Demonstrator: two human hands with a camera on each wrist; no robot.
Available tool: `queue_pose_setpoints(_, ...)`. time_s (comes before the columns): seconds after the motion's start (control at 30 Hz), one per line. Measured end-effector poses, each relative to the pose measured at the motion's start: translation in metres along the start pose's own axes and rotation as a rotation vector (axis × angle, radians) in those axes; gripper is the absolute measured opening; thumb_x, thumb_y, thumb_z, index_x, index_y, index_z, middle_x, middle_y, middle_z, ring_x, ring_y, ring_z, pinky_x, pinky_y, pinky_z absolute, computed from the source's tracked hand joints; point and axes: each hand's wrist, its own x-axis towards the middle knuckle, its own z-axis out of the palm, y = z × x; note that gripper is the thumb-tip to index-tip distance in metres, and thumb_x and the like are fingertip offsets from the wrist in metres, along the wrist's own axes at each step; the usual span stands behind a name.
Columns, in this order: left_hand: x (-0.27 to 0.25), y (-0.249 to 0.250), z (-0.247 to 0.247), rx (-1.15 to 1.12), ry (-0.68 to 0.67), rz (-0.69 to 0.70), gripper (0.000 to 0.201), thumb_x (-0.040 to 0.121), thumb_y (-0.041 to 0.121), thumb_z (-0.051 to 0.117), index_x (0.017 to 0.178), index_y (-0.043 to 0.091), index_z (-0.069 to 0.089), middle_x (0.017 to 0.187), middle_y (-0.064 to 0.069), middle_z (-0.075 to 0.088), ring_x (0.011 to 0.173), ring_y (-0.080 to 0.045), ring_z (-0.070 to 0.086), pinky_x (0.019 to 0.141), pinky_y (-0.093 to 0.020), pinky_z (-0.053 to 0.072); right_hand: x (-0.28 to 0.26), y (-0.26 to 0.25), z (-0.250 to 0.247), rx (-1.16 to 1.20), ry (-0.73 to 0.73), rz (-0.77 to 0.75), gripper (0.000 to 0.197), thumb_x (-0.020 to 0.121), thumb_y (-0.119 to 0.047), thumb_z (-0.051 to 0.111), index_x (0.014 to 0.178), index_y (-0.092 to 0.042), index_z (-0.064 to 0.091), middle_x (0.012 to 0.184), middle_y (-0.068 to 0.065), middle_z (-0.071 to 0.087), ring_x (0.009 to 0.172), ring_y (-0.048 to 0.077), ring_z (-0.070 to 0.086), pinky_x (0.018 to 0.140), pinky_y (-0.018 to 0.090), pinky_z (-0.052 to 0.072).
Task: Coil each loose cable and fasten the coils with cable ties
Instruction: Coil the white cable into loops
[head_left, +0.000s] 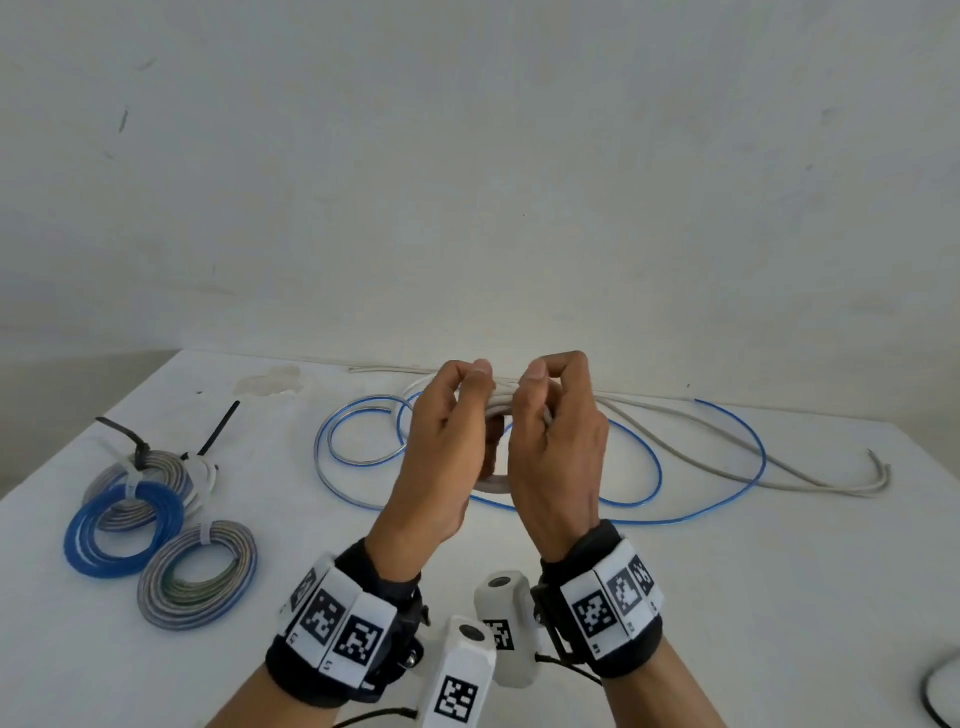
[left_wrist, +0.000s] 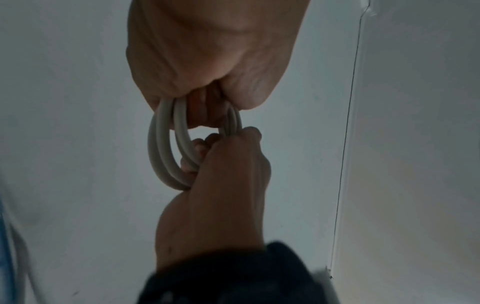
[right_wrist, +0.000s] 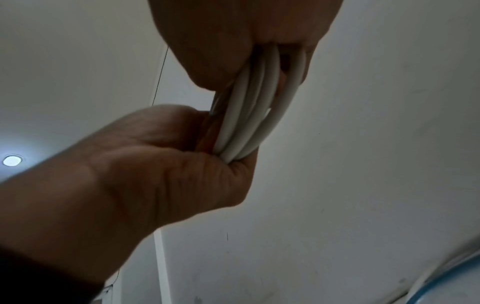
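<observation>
Both hands are raised above the white table (head_left: 727, 597) and hold one small coil of grey-white cable (head_left: 500, 401) between them. My left hand (head_left: 470, 387) grips the coil's left side with curled fingers and thumb. My right hand (head_left: 540, 395) grips its right side the same way. The coil's loops (left_wrist: 161, 154) show between the two hands in the left wrist view, and as a tight bundle (right_wrist: 246, 119) in the right wrist view. The cable's loose tail (head_left: 779, 457) trails right across the table. A loose blue cable (head_left: 660, 467) lies under the hands in wide loops.
Tied coils lie at the left: a blue one (head_left: 122, 530), a grey one (head_left: 197, 577) and another (head_left: 140, 478) behind with black cable ties (head_left: 218, 431) sticking up. A black cable (head_left: 940, 691) curves in at the lower right edge. A wall stands close behind the table.
</observation>
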Motion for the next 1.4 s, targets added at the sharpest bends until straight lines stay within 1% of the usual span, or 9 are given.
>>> queue_pose_setpoints(0.17,0.011,0.006,-0.016,0.01,0.07,0.029,0.026,0.105,0.019,0.046,0.08,0.013,0.047,0.051,0.002,0.039,0.042,-0.012,0.027,0.042,-0.023,0.021,-0.002,-0.004,0.002,0.043,-0.192,-0.067,0.012,0.107,-0.033,0.045,0.1,-0.023,0.049,0.076,-0.016,0.058,0.067,0.011,0.059,0.061,0.016,0.041)
queue_pose_setpoints(0.33,0.018,0.009,-0.027,0.038,0.09,0.085,0.026,0.106,0.025,0.048,0.085,0.01,0.046,0.049,0.005,0.04,0.04,-0.01,0.027,0.039,-0.02,0.023,0.006,0.001,-0.006,0.178,-0.279,-0.03,0.005,0.101,-0.02,0.062,0.101,-0.023,0.066,0.09,-0.008,0.07,0.082,0.021,0.068,0.071,0.048,0.056)
queue_pose_setpoints(0.5,0.016,0.014,-0.031,0.094,-0.054,0.159,0.04,0.103,0.037,0.05,0.076,0.01,0.039,0.051,0.007,0.033,0.043,-0.01,0.023,0.041,-0.021,0.024,0.014,0.004,-0.017,0.272,-0.351,0.085,0.003,0.095,-0.013,0.07,0.098,-0.014,0.072,0.084,-0.002,0.074,0.076,0.019,0.071,0.074,0.037,0.059)
queue_pose_setpoints(0.6,0.013,0.012,-0.03,0.11,-0.164,0.224,0.031,0.097,0.038,0.052,0.093,0.007,0.048,0.065,-0.003,0.047,0.052,-0.016,0.036,0.049,-0.024,0.036,0.02,0.008,-0.023,0.361,-0.235,0.108,0.01,0.093,-0.006,0.071,0.094,-0.015,0.074,0.078,0.002,0.073,0.07,0.017,0.07,0.068,0.023,0.054)
queue_pose_setpoints(0.7,0.009,0.006,-0.022,0.065,-0.214,0.216,0.023,0.102,0.024,0.049,0.115,0.007,0.058,0.078,-0.004,0.058,0.063,-0.019,0.05,0.065,-0.03,0.049,0.025,0.013,-0.029,0.407,-0.14,0.128,0.01,0.092,-0.005,0.073,0.094,-0.015,0.073,0.076,0.003,0.072,0.069,0.019,0.07,0.068,0.025,0.054)
queue_pose_setpoints(0.83,0.008,0.008,-0.012,-0.093,-0.114,0.077,0.018,0.107,0.014,0.041,0.1,0.01,0.056,0.061,0.005,0.037,0.049,-0.011,0.028,0.051,-0.027,0.037,0.023,0.012,-0.027,0.366,-0.169,0.148,0.007,0.093,-0.009,0.072,0.095,-0.016,0.071,0.081,0.007,0.074,0.07,0.021,0.071,0.068,0.028,0.056)
queue_pose_setpoints(1.03,0.016,0.011,-0.026,-0.003,-0.022,0.126,0.023,0.106,0.016,0.045,0.083,0.011,0.044,0.059,0.005,0.029,0.048,-0.011,0.023,0.045,-0.025,0.025,0.02,0.008,-0.024,0.333,-0.355,0.143,0.005,0.1,-0.015,0.064,0.099,-0.014,0.06,0.085,0.007,0.075,0.074,0.025,0.072,0.076,0.043,0.059)
queue_pose_setpoints(1.27,0.014,0.013,-0.031,0.129,-0.127,0.196,0.02,0.107,0.014,0.042,0.089,0.005,0.041,0.058,0.008,0.03,0.051,-0.012,0.024,0.046,-0.025,0.025,0.022,0.005,-0.028,0.228,-0.326,0.076,0.011,0.095,-0.018,0.071,0.101,-0.027,0.07,0.094,-0.012,0.074,0.094,0.012,0.071,0.077,0.02,0.055)
queue_pose_setpoints(1.4,0.014,0.014,-0.034,0.164,-0.171,0.189,0.02,0.108,0.015,0.04,0.093,0.002,0.041,0.06,0.006,0.029,0.052,-0.013,0.022,0.047,-0.026,0.023,0.021,0.005,-0.028,0.197,-0.358,0.043,0.021,0.094,-0.016,0.073,0.11,-0.028,0.073,0.097,-0.013,0.075,0.09,0.016,0.072,0.077,0.026,0.058)
